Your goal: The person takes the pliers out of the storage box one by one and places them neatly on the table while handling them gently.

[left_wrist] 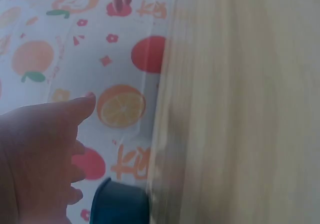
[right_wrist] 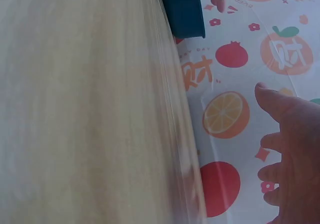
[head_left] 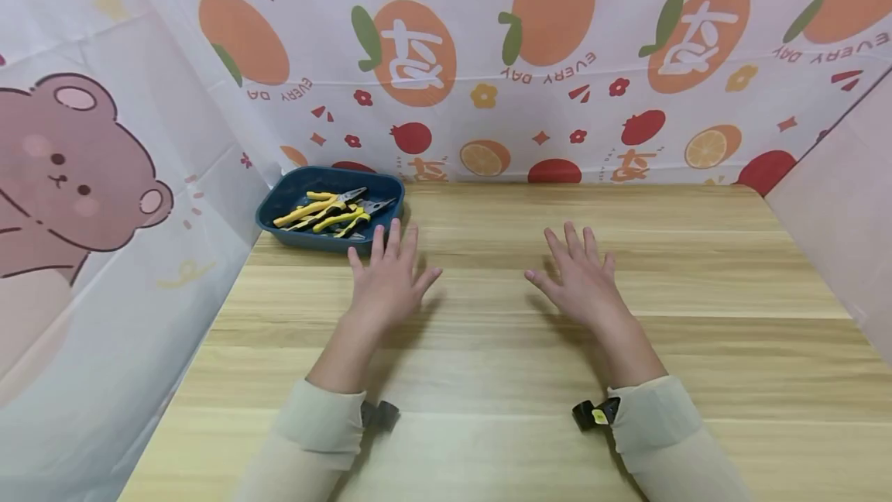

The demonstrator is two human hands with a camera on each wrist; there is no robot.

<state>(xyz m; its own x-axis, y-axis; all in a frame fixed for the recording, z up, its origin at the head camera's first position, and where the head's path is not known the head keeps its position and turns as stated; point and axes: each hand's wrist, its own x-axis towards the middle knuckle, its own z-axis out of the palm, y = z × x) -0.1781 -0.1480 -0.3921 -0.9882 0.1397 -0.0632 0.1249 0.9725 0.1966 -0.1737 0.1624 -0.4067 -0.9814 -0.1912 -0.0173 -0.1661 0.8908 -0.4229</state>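
Note:
My left hand [head_left: 387,285] is held over the table with its fingers spread, nothing in it. Its fingertips overlap the near right corner of a dark blue plastic bin [head_left: 327,241] in the head view. Inside the bin lie several pliers [head_left: 307,211] with yellow and black handles, piled across one another; some are partly hidden. To the right, my right hand [head_left: 580,282] has its fingers spread too, holding nothing, over bare wood. In the left wrist view the bin [left_wrist: 120,204] shows beyond my fingers; in the right wrist view its side [right_wrist: 185,11] appears at the top.
The light wooden table [head_left: 488,378] reaches back to a white cloth [head_left: 481,22] printed with oranges and red fruit. Another cloth with a pink bear [head_left: 77,169] hangs at the left, and a pale panel [head_left: 857,200] stands along the right edge.

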